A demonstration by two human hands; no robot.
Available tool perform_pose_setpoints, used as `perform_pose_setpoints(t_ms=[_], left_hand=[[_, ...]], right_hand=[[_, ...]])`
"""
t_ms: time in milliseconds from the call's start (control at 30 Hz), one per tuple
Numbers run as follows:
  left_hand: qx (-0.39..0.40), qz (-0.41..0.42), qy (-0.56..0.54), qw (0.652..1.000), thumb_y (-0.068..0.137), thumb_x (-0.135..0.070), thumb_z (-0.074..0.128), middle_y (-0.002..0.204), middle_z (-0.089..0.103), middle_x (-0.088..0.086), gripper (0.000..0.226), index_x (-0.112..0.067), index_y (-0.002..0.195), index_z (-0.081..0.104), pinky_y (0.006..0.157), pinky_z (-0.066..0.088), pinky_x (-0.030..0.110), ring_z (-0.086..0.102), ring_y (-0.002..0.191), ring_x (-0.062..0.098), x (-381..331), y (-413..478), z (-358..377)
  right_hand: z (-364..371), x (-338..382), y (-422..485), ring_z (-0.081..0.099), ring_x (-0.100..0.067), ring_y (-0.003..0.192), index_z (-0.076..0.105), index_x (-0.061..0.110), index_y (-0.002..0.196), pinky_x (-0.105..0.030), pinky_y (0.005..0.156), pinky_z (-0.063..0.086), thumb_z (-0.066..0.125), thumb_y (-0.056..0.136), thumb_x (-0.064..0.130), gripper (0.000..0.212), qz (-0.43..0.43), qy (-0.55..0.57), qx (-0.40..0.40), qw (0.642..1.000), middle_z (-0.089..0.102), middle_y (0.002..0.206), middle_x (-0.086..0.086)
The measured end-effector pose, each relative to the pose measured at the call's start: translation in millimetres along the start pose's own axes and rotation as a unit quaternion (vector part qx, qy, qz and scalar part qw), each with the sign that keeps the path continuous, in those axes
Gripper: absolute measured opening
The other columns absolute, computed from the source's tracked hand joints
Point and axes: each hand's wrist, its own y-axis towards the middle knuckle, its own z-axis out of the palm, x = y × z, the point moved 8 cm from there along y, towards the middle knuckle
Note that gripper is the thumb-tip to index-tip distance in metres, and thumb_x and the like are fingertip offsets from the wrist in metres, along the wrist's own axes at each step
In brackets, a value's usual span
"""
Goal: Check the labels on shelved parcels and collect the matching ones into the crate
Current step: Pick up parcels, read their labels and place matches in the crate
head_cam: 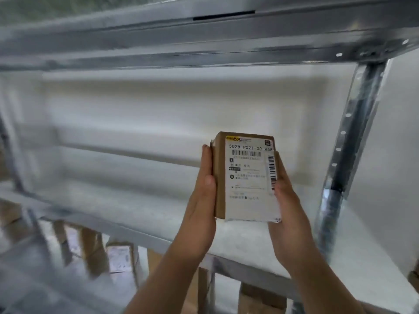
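A galvanised metal shelf (145,207) spans the view, its pale board edged by a grey front rail. A perforated upright (349,137) stands at its right end, and an upper beam (181,39) crosses overhead. On the level below, blurred brown cardboard parcels (120,257) with white labels stand side by side.

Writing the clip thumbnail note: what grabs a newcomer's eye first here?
The small cardboard parcel, held upright at centre with its white label facing the camera, left hand and right hand gripping its sides. Behind it, a metal shelf; more boxes blurred on the level below.
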Motion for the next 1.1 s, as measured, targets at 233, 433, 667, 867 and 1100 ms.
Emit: perform_pose_setpoints(t_ms=[233, 433, 667, 867, 1100], left_hand=[[-0.137, -0.035, 0.069, 0.987, 0.096, -0.077, 0.03, 0.166, 0.03, -0.022, 0.077, -0.042, 0.163, 0.012, 0.129, 0.019, 0.045, 0.024, 0.155, 0.001, -18, -64, -153], [-0.279, -0.044, 0.088, 0.955, 0.098, -0.066, 0.032, 0.164, 0.029, -0.029, 0.063, -0.051, 0.157, 0.018, 0.13, 0.015, 0.043, 0.023, 0.153, -0.005, -55, -147, -338], [-0.365, -0.056, 0.141, 0.919, 0.095, -0.072, 0.041, 0.165, 0.034, -0.019, 0.074, -0.045, 0.161, 0.02, 0.128, 0.019, 0.049, 0.029, 0.154, 0.005, -113, -267, -571], [-0.413, -0.075, 0.167, 0.892, 0.097, -0.063, 0.039, 0.166, 0.034, -0.015, 0.073, -0.039, 0.163, 0.019, 0.129, 0.019, 0.049, 0.027, 0.156, 0.01, -137, -340, -723], [-0.472, -0.099, 0.238, 0.843, 0.111, -0.05, 0.024, 0.167, 0.025, -0.025, 0.054, -0.04, 0.163, 0.016, 0.13, 0.018, 0.039, 0.02, 0.153, -0.007, -126, -374, -857]], right_hand=[[161, -52, -20, 0.063, -0.001, 0.128, 0.051, 0.039, 0.144, -0.029, 0.1, 0.058, 0.055, 0.091, 0.05, 0.055, 0.04, 0.106, 0.15, 0.982, 0.066, 0.138, 0.023], [366, -98, -62, 0.057, -0.003, 0.137, 0.041, 0.042, 0.155, -0.043, 0.121, 0.039, 0.047, 0.091, 0.041, 0.064, 0.087, 0.15, 0.275, 0.946, 0.061, 0.146, 0.022], [632, -142, -152, 0.046, -0.006, 0.148, 0.035, 0.042, 0.159, -0.05, 0.128, 0.028, 0.058, 0.084, 0.052, 0.079, 0.141, 0.206, 0.359, 0.899, 0.05, 0.158, 0.018], [796, -178, -208, 0.041, -0.009, 0.151, 0.035, 0.031, 0.162, -0.05, 0.129, 0.026, 0.058, 0.081, 0.053, 0.087, 0.163, 0.224, 0.406, 0.871, 0.048, 0.161, 0.013], [933, -241, -216, 0.038, -0.008, 0.153, 0.036, 0.038, 0.161, -0.051, 0.129, 0.026, 0.055, 0.084, 0.059, 0.082, 0.177, 0.194, 0.446, 0.856, 0.044, 0.163, 0.016]])
